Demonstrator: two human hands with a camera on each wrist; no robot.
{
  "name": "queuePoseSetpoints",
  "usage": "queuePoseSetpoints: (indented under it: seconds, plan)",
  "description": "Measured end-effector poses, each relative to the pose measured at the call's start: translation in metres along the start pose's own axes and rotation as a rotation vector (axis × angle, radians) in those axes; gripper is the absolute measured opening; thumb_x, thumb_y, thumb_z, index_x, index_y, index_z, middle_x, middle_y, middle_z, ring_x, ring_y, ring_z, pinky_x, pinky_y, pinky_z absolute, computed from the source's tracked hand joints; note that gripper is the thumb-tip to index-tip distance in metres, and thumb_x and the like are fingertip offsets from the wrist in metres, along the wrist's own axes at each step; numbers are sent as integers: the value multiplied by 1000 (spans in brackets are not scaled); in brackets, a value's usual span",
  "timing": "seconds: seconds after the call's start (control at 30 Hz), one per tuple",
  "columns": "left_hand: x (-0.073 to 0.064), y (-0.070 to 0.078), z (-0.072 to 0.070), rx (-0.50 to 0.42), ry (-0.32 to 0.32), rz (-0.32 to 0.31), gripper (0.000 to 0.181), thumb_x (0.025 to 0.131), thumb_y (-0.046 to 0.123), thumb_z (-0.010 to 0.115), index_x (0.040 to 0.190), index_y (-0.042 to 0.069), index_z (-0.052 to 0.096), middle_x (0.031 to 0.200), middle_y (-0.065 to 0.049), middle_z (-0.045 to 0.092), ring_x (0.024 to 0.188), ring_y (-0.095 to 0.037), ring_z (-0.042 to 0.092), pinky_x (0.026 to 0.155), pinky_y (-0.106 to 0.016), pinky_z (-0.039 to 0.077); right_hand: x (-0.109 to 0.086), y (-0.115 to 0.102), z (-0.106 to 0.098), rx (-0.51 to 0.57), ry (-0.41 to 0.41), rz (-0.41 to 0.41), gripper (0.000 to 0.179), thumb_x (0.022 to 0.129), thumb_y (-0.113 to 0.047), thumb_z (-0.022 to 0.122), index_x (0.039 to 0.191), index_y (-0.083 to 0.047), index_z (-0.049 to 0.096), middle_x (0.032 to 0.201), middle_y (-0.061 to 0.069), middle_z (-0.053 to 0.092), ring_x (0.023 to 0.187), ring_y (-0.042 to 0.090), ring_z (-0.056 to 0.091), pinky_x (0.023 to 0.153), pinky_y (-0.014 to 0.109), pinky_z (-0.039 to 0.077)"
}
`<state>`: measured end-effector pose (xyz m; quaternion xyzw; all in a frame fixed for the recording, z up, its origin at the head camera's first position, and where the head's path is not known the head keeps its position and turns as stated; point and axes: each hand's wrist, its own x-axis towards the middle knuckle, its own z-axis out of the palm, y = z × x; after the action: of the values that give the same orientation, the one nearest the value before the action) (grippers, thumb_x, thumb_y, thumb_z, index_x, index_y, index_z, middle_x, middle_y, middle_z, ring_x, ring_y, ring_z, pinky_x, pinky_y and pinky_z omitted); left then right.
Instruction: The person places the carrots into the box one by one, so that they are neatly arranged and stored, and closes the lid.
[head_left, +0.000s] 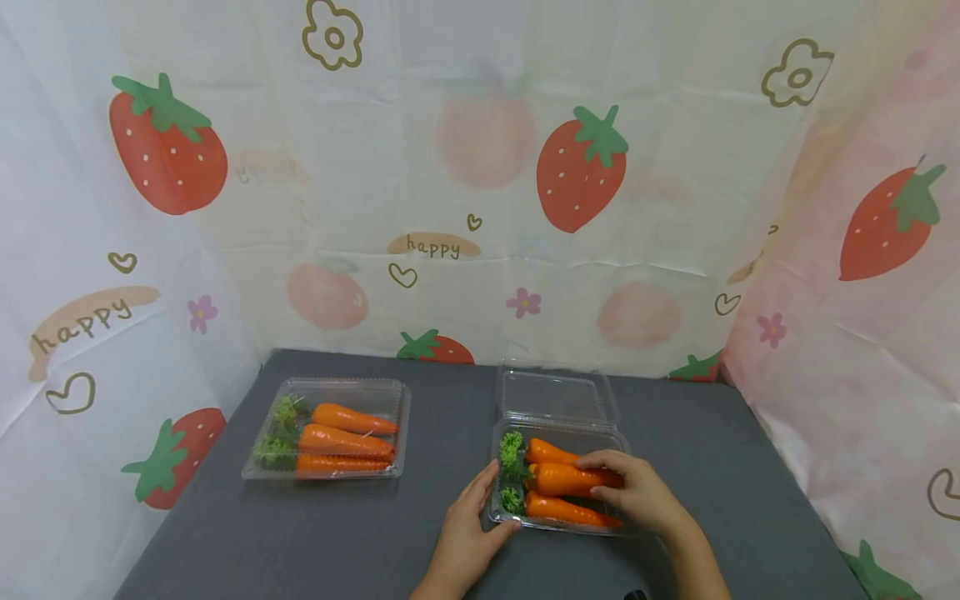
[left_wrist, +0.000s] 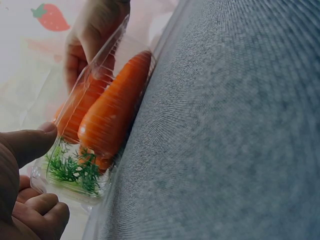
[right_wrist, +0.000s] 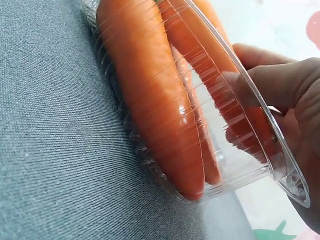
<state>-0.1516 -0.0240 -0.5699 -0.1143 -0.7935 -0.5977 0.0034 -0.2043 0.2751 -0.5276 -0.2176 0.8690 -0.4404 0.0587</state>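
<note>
A clear plastic box (head_left: pixel 562 427) stands on the table's right half with its lid (head_left: pixel 555 396) folded back. Inside lie a back carrot (head_left: pixel 549 452) and a front carrot (head_left: pixel 566 509), with green leafy tops (head_left: pixel 512 450) at the left end. My right hand (head_left: pixel 645 496) pinches the middle carrot (head_left: pixel 558 479) near its narrow end, fingers on the far side and thumb on the near side. In the right wrist view that carrot (right_wrist: pixel 215 65) sits above the others, by the rim. My left hand (head_left: pixel 467 533) holds the box's near left corner, thumb at the rim.
A second clear box (head_left: pixel 402 425) with its lid down stands to the left, holding several carrots (head_left: pixel 345 442) with greens. Grey cloth (head_left: pixel 337 542) covers the table. A strawberry-print curtain (head_left: pixel 480 292) surrounds the back and sides. A small black object (head_left: pixel 635 595) shows at the bottom edge.
</note>
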Motion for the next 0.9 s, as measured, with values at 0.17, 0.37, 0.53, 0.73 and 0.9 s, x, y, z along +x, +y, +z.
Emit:
queuePoseSetpoints:
  seconds: [0.17, 0.37, 0.53, 0.73, 0.9]
  plan:
    - [0, 0, -1, -3, -6, -5, 85, 86, 21, 85, 157, 9, 40, 163, -10, 39, 145, -34, 44, 111, -53, 46, 2, -1, 0, -20, -25, -4, 33, 92, -11, 77, 123, -21, 72, 130, 11, 67, 110, 21, 65, 87, 27, 59]
    - [1, 1, -1, -8, -15, -24, 86, 85, 21, 86, 158, 10, 40, 163, -9, 38, 146, -34, 43, 112, -53, 45, 4, -1, 0, -16, -68, 16, 31, 94, -16, 75, 125, -19, 71, 130, 11, 66, 110, 23, 63, 88, 30, 59]
    - [1, 1, -1, -12, -15, -22, 86, 85, 21, 86, 158, 10, 40, 163, -10, 38, 146, -35, 42, 113, -51, 44, 5, -1, 0, -43, -81, 33, 32, 94, -17, 76, 124, -24, 71, 131, 6, 67, 115, 27, 63, 94, 38, 58]
    - [0, 0, 0, 4, -7, -8, 86, 85, 21, 86, 157, 10, 40, 163, -10, 38, 145, -35, 44, 112, -51, 46, 5, -2, 0, -58, -93, 50, 31, 94, -18, 76, 124, -24, 71, 131, 5, 67, 116, 28, 62, 95, 45, 58]
    - [0, -1, 0, 9, -1, 5, 85, 85, 20, 85, 157, 9, 41, 163, -10, 39, 145, -34, 44, 112, -50, 46, 5, -4, 0, -60, -94, 36, 30, 94, -19, 76, 124, -22, 71, 131, 8, 67, 116, 30, 63, 95, 49, 58]
